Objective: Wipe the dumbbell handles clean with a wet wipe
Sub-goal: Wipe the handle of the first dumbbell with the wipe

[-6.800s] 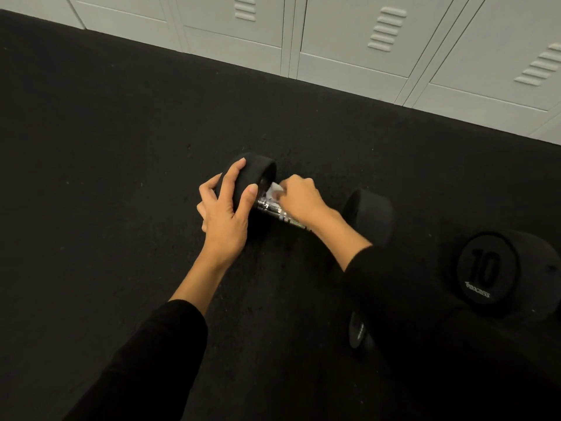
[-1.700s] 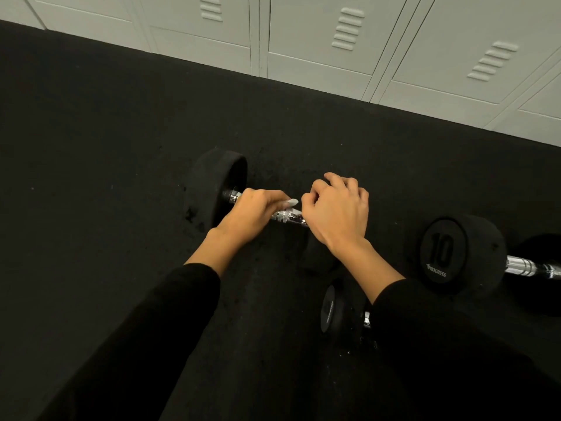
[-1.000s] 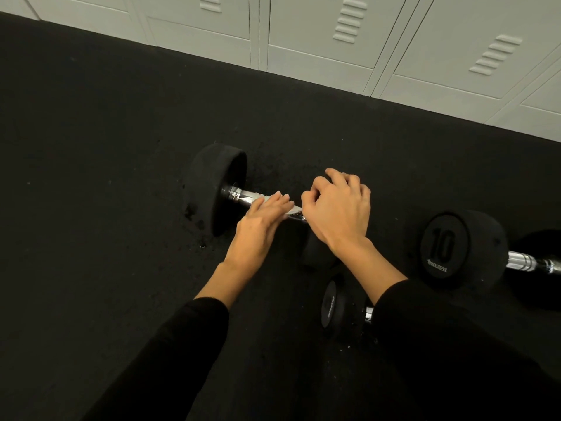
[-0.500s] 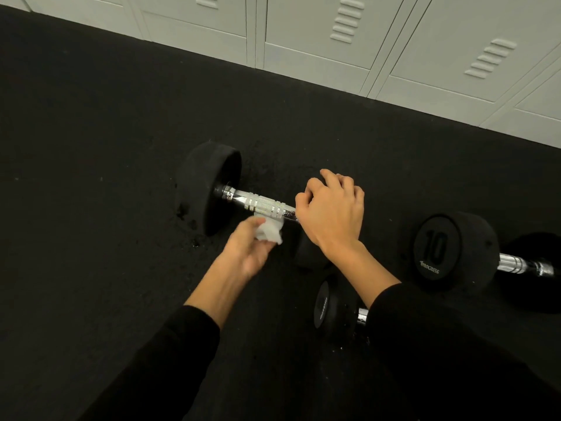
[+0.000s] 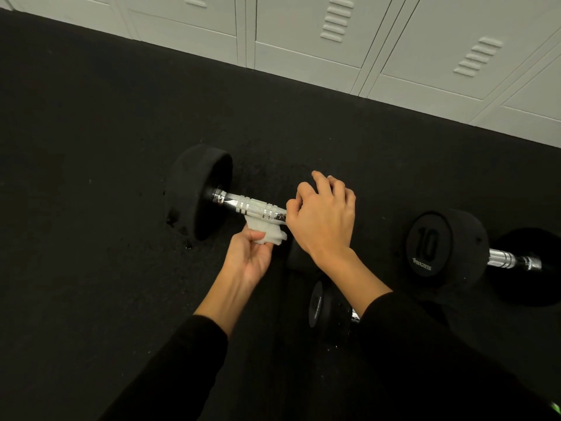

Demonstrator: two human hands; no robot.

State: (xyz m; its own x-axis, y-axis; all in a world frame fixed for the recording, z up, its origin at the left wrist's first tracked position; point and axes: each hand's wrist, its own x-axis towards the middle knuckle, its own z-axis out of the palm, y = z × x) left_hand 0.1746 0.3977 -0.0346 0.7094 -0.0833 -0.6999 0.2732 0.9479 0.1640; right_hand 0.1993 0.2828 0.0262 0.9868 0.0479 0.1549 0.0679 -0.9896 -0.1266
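Observation:
A black dumbbell (image 5: 198, 192) lies on the dark floor, its chrome knurled handle (image 5: 252, 206) bare between the left weight and my right hand. My left hand (image 5: 250, 256), palm up, pinches a crumpled white wet wipe (image 5: 267, 230) against the underside of the handle. My right hand (image 5: 323, 217) rests over the dumbbell's right end, fingers curled, covering that weight; whether it grips is unclear.
A second dumbbell (image 5: 441, 247) marked 10 lies to the right with its chrome bar showing. A smaller dumbbell (image 5: 323, 305) sits near my right forearm. Pale grey lockers (image 5: 334, 34) line the far edge of the black rubber floor (image 5: 91, 208).
My left hand came off the top of the handle, turned palm up and now holds the wipe under the bar. The right hand stayed on the right end.

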